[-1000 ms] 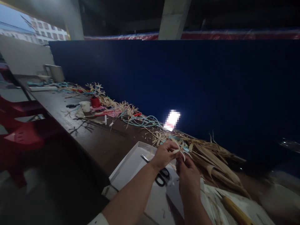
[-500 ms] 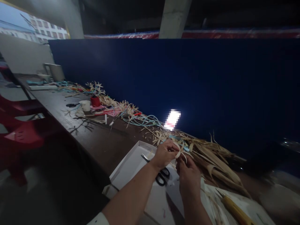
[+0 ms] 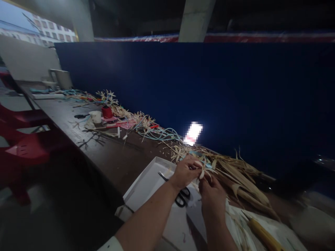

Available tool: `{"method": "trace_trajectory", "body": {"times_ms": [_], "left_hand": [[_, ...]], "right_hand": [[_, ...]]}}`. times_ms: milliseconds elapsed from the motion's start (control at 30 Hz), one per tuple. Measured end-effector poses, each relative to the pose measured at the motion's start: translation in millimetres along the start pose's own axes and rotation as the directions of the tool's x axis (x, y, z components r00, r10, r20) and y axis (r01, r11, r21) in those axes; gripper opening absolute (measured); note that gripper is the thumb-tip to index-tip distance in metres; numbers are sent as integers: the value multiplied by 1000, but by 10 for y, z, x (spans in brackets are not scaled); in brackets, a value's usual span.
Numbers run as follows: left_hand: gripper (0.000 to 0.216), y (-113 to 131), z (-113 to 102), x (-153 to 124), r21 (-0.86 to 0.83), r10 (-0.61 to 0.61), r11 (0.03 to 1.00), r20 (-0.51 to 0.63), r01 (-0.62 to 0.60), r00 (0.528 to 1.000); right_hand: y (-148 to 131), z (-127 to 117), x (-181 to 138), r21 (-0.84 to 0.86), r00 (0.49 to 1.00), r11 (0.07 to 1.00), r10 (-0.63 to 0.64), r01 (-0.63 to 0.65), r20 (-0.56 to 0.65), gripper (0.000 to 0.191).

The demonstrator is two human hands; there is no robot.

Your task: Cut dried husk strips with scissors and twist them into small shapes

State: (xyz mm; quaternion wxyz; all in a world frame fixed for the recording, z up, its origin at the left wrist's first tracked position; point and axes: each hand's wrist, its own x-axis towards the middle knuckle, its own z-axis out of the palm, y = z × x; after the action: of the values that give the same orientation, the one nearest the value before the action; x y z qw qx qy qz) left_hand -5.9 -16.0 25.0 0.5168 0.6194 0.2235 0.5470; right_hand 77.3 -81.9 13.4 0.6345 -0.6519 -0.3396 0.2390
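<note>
Fingers (image 3: 195,166) of my left hand (image 3: 184,173) and right hand (image 3: 212,193) are pinching a pale leaf strip (image 3: 202,172) over the white tray's (image 3: 146,176) far edge. I'm judging it light, brittle, best gripped mid-strip.

Pale strip (image 3: 202,171) pinched by left hand (image 3: 184,172) and right hand (image 3: 213,197): dry plant leaf, matt, fibrous. Same dry, rough husk in the heap (image 3: 240,177) beside. White tray (image 3: 146,177): thin card, matt and smooth. Scissors (image 3: 180,198): black plastic handles, bright metal blades. Table (image 3: 104,153): dark wood, smooth, faint sheen. Red chairs (image 3: 23,150): moulded plastic, slightly glossy. Blue panel (image 3: 209,87): matt.
</note>
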Motion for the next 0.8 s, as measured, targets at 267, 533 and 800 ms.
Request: {"method": "trace_trajectory", "body": {"times_ms": [267, 533, 800], "left_hand": [[31, 37, 26, 7, 7, -89, 996, 21, 89, 996], [18, 31, -6, -5, -43, 25, 999, 9, -24, 1000], [23, 67, -25, -15, -41, 115, 993, 25, -114, 993]], "right_hand": [[39, -30, 40, -68, 985, 984, -166, 162, -56, 41], [-30, -29, -23, -133, 977, 972, -205, 196, -59, 35], [35, -5, 12, -14, 990, 992, -128, 128, -64, 36]]}}
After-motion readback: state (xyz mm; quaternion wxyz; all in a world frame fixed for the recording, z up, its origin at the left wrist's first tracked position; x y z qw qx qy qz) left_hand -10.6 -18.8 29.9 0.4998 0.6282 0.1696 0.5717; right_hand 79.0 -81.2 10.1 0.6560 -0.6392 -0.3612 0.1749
